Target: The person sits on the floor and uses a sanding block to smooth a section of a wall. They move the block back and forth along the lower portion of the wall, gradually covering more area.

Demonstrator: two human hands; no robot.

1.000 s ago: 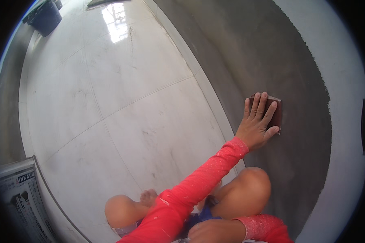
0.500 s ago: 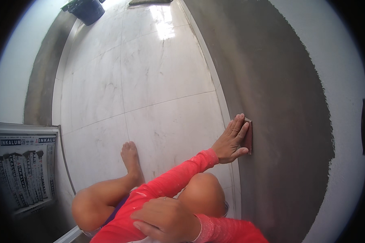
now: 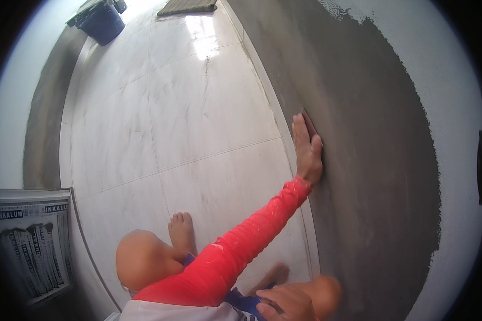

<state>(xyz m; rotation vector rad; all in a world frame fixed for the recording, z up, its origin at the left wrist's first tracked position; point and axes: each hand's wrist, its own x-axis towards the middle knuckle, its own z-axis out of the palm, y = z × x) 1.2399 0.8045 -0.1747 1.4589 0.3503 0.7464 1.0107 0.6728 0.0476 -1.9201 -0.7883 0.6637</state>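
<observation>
Filling the lower left corner, a framed panel [image 3: 35, 257] wears a covering of white film with dark printing. Above it runs a grey band [image 3: 44, 123] along the foot of the left-hand wall, its top edge bending with the lens. Further off, by that wall, stands a dark blue bucket [image 3: 100, 25]. The floor [image 3: 118, 117] spreads across the middle in pale, faintly veined tiles with thin joints; a brownish mat [image 3: 187, 6] lies at its far end, close to a bright patch of reflected light. Nearer, the person's left knee [image 3: 144, 259] is bent, with a bare foot [image 3: 182, 232] on the tiles just beyond it. A red sleeve [image 3: 251, 232], flecked with white, slants up to the right. Low down, the right hand [image 3: 290, 302] rests by the right knee [image 3: 328, 294]; it is blurred, and I cannot tell how far its fingers are curled or whether it has hold of anything. At the end of the red sleeve, the left hand [image 3: 307, 152] is flat and uncurled, fingers straight and close together, covering a thin reddish-brown pad [image 3: 308, 122] against the grey lower part of the right-hand wall [image 3: 375, 160]. Farthest right, that wall turns white above a ragged edge.
</observation>
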